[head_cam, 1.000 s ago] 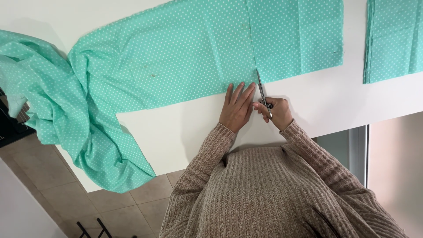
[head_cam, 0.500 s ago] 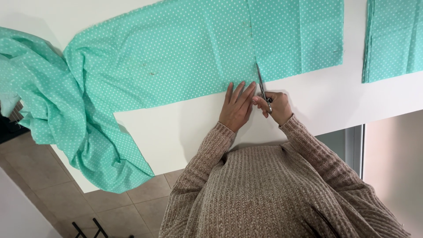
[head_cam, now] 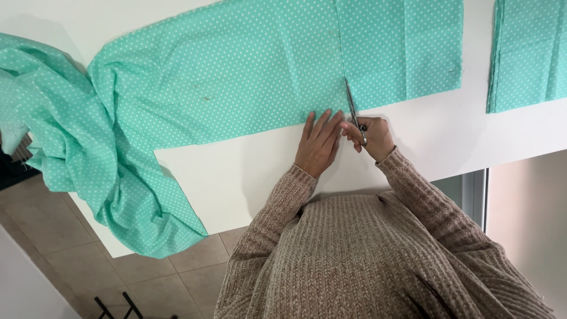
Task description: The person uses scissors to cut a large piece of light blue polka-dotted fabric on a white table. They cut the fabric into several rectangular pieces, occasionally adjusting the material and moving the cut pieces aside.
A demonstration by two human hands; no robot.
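A: Right hand clenches the scissors, blades in the teal fabric at twelve o'clock.

B: Left hand, flat and released, could let cloth shift on the counter, skewing the cut.

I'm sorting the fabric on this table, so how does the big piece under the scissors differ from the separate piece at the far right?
The big piece spreads across the white table and spills, bunched, over its left edge; the separate piece lies flat, apart. The left hand presses the big piece while the right hand works scissors into it; nothing touches the separate piece. Both are mint green with white dots.
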